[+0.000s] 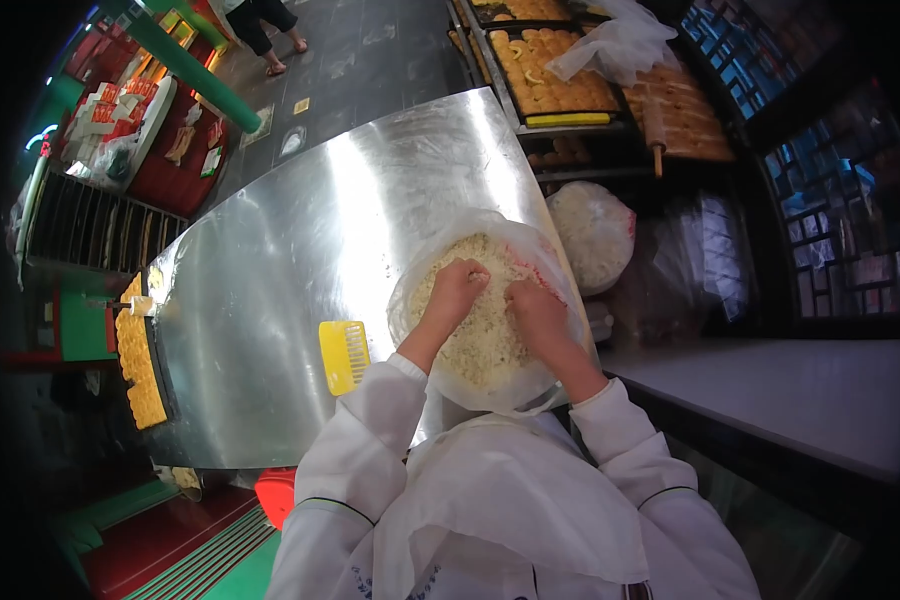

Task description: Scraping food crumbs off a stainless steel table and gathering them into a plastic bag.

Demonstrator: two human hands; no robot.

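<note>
A clear plastic bag (412, 300) with red printing stands open at the right edge of a metal worktable, before my body. Pale crumbly mixture (487, 352) with small darker flecks fills it. My left hand (457, 289) is inside the bag's mouth, its fingers curled together over the crumbs with a little at the fingertips. Beside it, my right hand (540, 315) reaches down into the mixture near the red printing. Its fingers are bent, and what they hold is hidden. A yellow slotted plastic scraper (343, 358) lies left of the bag.
The metal worktable (270, 300) carries a tray of baked goods (139, 360) at its left end. A second filled bag (592, 236) stands beyond the right edge. Racked baking trays (555, 71), a rolling pin (655, 127) and plastic sheeting (622, 45) are farther off. A person's legs (270, 30) show at the top.
</note>
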